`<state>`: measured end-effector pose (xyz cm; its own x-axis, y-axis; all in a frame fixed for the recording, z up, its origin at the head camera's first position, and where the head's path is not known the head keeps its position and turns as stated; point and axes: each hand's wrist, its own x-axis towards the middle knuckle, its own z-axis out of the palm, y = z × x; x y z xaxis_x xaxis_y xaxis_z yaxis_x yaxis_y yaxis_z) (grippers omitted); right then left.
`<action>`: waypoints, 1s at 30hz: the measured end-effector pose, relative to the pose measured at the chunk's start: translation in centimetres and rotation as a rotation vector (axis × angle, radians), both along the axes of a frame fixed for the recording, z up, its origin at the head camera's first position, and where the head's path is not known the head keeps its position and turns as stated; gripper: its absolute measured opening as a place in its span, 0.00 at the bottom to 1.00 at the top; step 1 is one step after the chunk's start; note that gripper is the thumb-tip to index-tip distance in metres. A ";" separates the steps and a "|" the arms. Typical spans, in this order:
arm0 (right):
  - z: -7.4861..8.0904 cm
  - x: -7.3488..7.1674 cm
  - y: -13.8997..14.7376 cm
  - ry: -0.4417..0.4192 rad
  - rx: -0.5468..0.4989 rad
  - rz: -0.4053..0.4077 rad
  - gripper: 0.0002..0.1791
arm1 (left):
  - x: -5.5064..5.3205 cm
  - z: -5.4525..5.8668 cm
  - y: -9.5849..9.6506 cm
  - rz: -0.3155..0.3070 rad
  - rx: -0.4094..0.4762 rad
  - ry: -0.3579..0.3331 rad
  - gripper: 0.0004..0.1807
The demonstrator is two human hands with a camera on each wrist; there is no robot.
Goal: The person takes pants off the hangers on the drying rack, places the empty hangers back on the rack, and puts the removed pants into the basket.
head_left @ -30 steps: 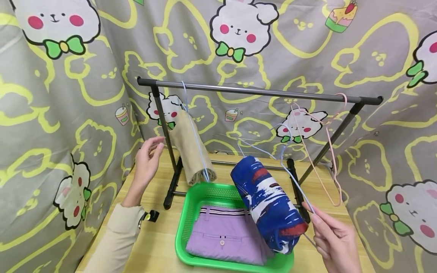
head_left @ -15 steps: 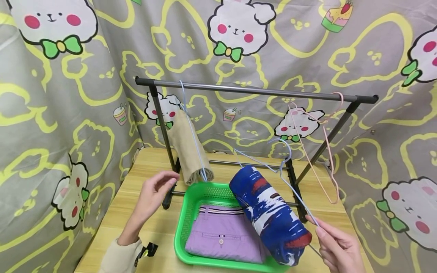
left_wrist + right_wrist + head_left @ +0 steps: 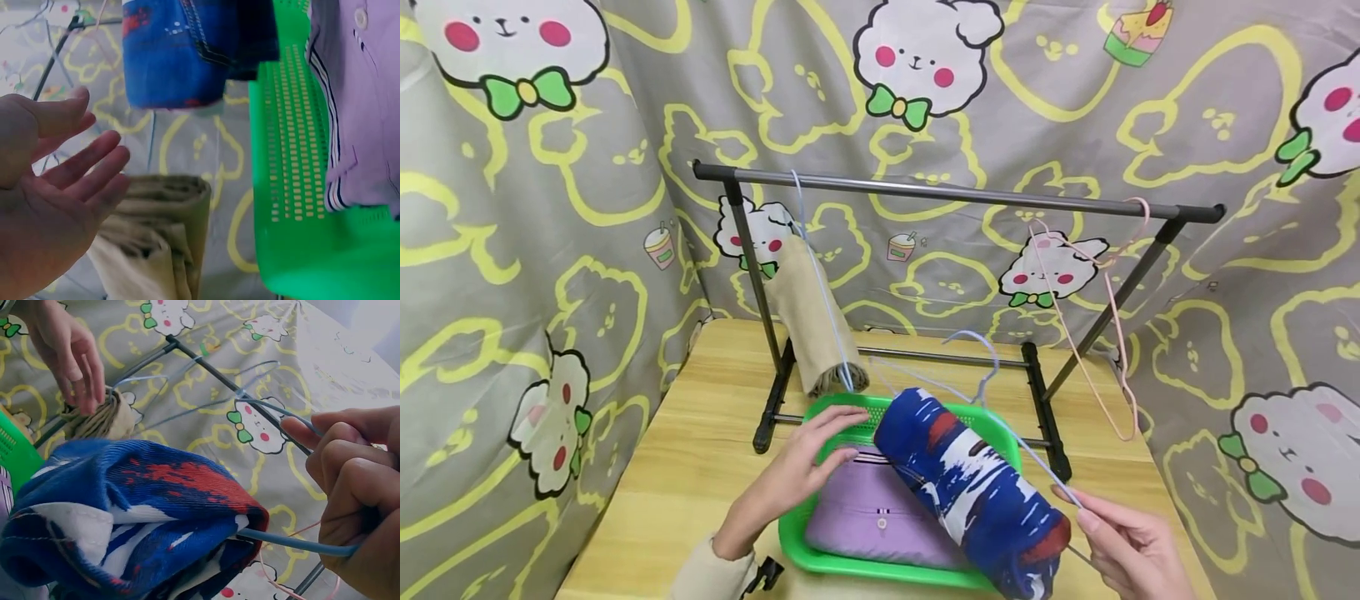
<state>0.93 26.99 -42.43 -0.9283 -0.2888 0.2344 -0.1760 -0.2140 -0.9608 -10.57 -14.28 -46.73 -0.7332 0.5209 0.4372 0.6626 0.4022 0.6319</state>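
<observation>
My right hand [image 3: 1131, 537] grips one corner of a light blue clothes hanger [image 3: 1033, 450]. Over the hanger's bar hangs a folded pair of blue, white and red patterned trousers [image 3: 966, 492], tilted above the basket. My left hand [image 3: 801, 467] reaches over the basket's left side with fingers spread and nothing in them; its fingertips are close to the trousers' far end. Purple folded trousers [image 3: 880, 508] with a striped waistband lie in the green basket [image 3: 850, 565]. In the right wrist view the patterned trousers [image 3: 156, 506] hang just beside the gripping fingers.
A dark metal clothes rack [image 3: 925, 190] stands on the wooden table [image 3: 677, 467]. At its left hangs a beige folded garment [image 3: 816, 317] on a blue hanger; at its right, a bare pink hanger [image 3: 1116, 333]. A printed curtain [image 3: 820, 67] surrounds the table.
My left hand has moved right and down, from beside the rack to over the basket, towards the patterned trousers. My right hand has lowered the blue hanger and trousers, its hook now lower.
</observation>
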 end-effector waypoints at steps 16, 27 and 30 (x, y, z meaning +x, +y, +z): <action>1.0 -1.4 -1.8 -0.014 0.124 0.084 0.21 | -1.8 1.6 3.3 -0.081 -0.413 0.185 0.49; 0.9 -2.7 -1.9 0.090 0.094 0.172 0.27 | -3.3 1.9 3.2 -0.125 -0.505 0.042 0.43; 0.9 -2.9 -1.9 0.071 0.099 0.170 0.26 | -3.1 1.5 3.1 -0.138 -0.487 -0.004 0.40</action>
<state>-2.00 25.10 -41.55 -0.8464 -0.4643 0.2608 -0.2139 -0.1520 -0.9650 -13.68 -11.13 -45.26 -0.6442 0.7559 0.1168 0.7284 0.5598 0.3951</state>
